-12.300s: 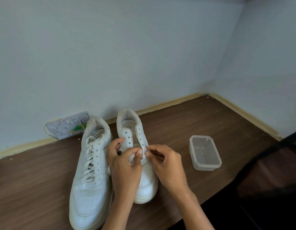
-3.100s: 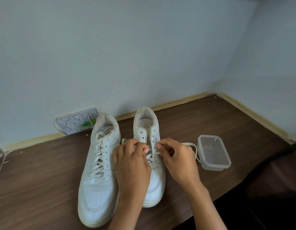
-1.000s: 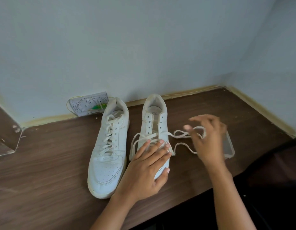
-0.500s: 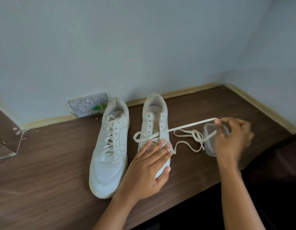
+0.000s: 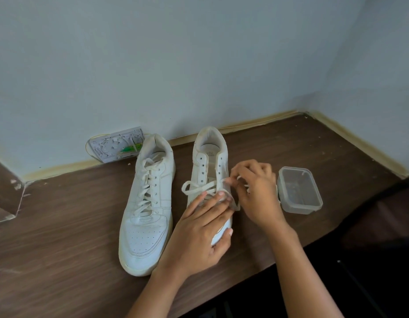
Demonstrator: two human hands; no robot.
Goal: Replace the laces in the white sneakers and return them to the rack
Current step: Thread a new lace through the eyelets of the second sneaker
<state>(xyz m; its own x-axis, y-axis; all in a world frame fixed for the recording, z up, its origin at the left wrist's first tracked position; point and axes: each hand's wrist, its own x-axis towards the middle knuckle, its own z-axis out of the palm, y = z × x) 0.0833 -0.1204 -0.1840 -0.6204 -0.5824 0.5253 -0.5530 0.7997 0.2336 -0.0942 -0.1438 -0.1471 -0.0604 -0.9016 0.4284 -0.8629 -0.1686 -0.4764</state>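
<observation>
Nearest us, our left hand [image 5: 198, 235] lies flat across the toe of the right-hand sneaker [image 5: 210, 177], fingers straight and pressing it onto the wooden shelf [image 5: 61, 237], thumb down its side. The shoe looks light and likely to skid, so this pinning matters. Just beyond, our right hand [image 5: 256, 191] has its fingers curled, pinching the lace [image 5: 196, 188] beside the lower eyelets. The lace is soft, flat and limp; we judge it best held close to its tip, where it is stiff enough to steer through a hole. Only the lowest eyelets are threaded; the upper ones stand open. To the left the other sneaker [image 5: 148, 203] sits fully laced. A clear plastic tub [image 5: 300, 191] stands just right of our right hand. No rack is in view.
</observation>
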